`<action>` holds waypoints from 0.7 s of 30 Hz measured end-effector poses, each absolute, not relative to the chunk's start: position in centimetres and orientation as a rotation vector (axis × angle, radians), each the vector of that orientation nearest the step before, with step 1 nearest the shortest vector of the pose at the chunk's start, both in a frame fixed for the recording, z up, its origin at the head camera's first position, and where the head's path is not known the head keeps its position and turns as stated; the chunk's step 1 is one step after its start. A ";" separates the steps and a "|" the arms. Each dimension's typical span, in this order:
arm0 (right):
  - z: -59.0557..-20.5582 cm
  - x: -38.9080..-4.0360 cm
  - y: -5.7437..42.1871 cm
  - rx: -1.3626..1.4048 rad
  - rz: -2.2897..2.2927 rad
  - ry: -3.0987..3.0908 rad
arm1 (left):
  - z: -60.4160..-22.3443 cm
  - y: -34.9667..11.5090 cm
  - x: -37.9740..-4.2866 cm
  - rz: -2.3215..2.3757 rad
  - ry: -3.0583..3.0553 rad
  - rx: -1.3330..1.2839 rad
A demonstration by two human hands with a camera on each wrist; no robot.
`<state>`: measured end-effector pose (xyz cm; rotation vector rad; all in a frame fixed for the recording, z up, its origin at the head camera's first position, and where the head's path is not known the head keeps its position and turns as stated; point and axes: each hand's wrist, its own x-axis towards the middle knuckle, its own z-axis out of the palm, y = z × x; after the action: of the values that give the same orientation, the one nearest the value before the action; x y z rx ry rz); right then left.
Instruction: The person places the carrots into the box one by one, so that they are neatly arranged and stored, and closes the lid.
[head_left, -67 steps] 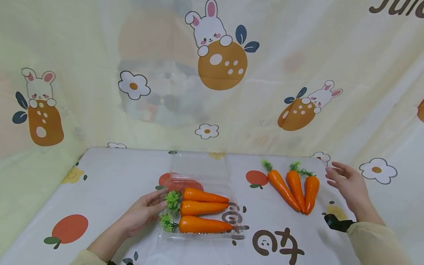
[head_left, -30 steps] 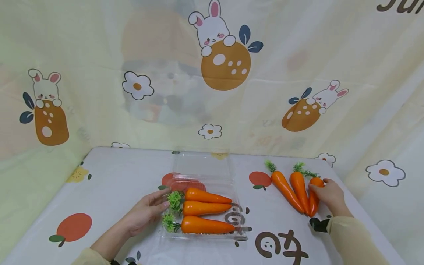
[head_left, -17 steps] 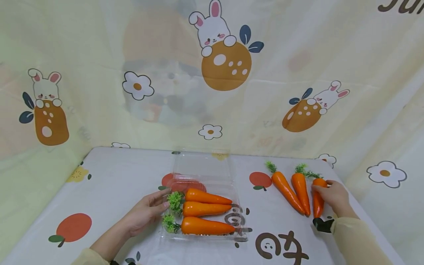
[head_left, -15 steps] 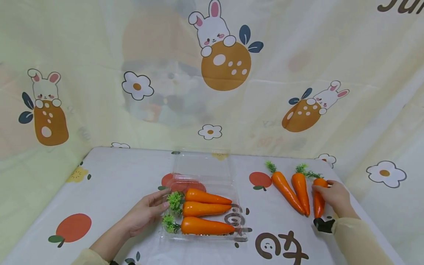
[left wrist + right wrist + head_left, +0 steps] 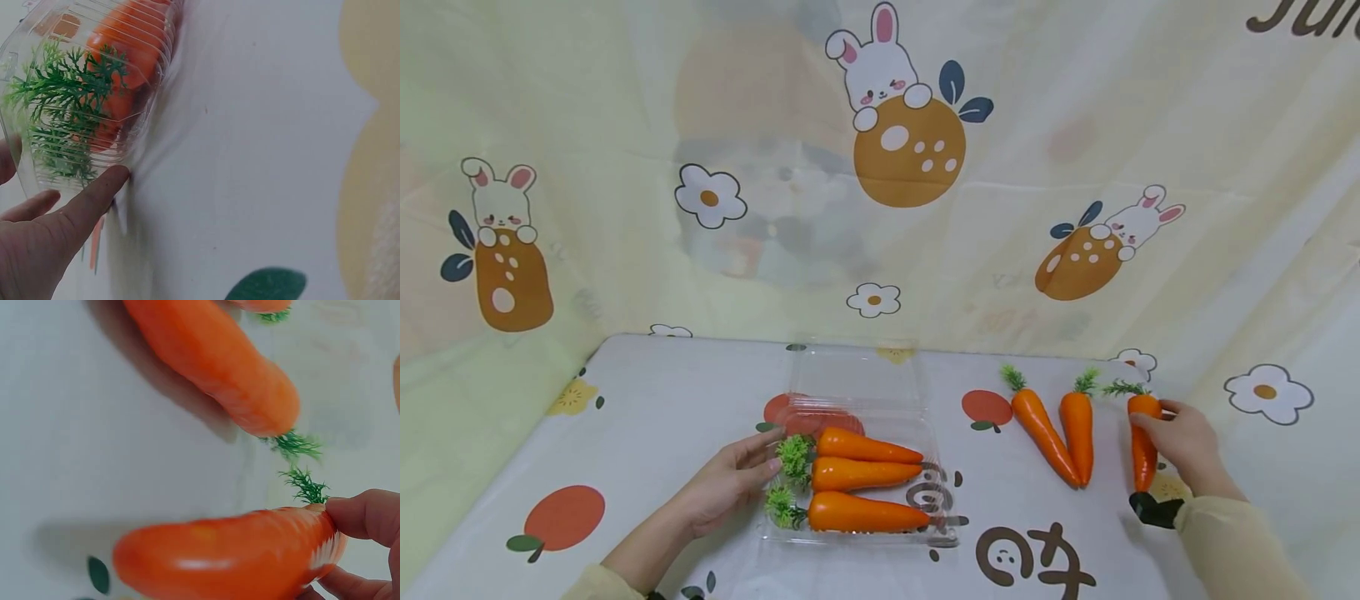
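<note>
Three orange toy carrots, among them the front carrot (image 5: 868,512), lie side by side in a clear plastic clamshell box (image 5: 942,533), green tops to the left. My left hand (image 5: 724,485) rests against the box's left end; in the left wrist view its fairly straight fingers (image 5: 94,195) touch the ribbed wall. At the right, my right hand (image 5: 1187,442) grips a carrot (image 5: 1142,454) near its leafy end, thumb on one side and fingers on the other. In the right wrist view this carrot (image 5: 231,556) has its shadow apart from its tip.
Two more carrots, a left carrot (image 5: 1043,437) and a right carrot (image 5: 1078,437), lie on the printed tablecloth (image 5: 662,400) with tips close together. The clear lid (image 5: 857,371) is folded back behind the box. A patterned curtain (image 5: 760,275) stands behind and at the sides.
My right hand has come down onto the rightmost carrot, taken hold of it and drawn it rightward, away from the other two. My left hand has stayed at the box.
</note>
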<state>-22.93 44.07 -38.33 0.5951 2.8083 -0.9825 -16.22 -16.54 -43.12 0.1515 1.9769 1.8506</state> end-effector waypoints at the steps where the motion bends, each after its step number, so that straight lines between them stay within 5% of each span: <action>1: -38.2 -22.9 44.1 0.605 -0.989 2.815 | -43.1 -16.5 -16.2 1.852 1.978 0.146; 21: -32.6 -22.2 41.6 0.232 -0.981 3.043 | -43.3 -16.5 -16.3 1.872 1.964 0.147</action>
<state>-22.23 41.62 -32.56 0.2318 3.0429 -0.9813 -16.30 -16.51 -43.34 0.1471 1.9641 1.8722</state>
